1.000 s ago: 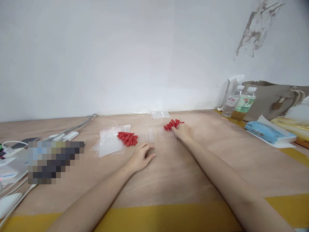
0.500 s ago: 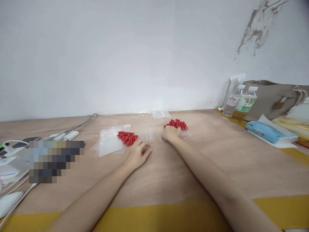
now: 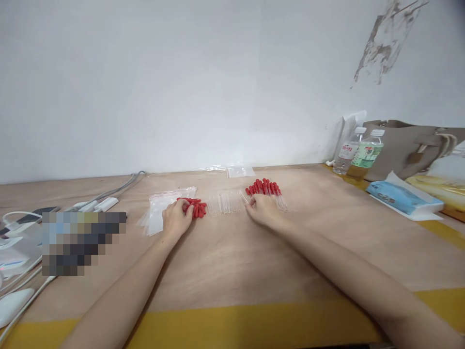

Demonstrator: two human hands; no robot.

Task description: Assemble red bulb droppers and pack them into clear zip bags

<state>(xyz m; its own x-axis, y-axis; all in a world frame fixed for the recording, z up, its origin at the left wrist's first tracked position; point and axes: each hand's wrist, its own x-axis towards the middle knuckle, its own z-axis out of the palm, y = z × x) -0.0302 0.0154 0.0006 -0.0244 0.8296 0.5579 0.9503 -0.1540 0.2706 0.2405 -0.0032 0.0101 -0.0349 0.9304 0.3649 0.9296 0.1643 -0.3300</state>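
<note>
My left hand [image 3: 177, 219] rests on the wooden table [image 3: 232, 261] with its fingers curled onto the left side of a small pile of loose red rubber caps [image 3: 199, 209], pinching one. My right hand [image 3: 262, 210] lies to the right of a row of clear thin tubes [image 3: 224, 202] and pinches one clear tube [image 3: 243, 196] that sticks up and left from its fingertips. Just behind that hand lies a bunch of tubes fitted with red caps [image 3: 268, 188].
A stack of clear zip bags [image 3: 160, 213] lies left of the caps, with another bag [image 3: 240, 171] near the wall. Cables, a white adapter [image 3: 106, 204] and devices sit at left. Two water bottles [image 3: 359, 154], a beige bag [image 3: 410, 148] and a blue tissue pack [image 3: 397, 198] stand at right.
My left hand has slid left and forward from the bare table onto the pile of red caps. My right hand has drawn back from the capped tubes, holding one clear tube.
</note>
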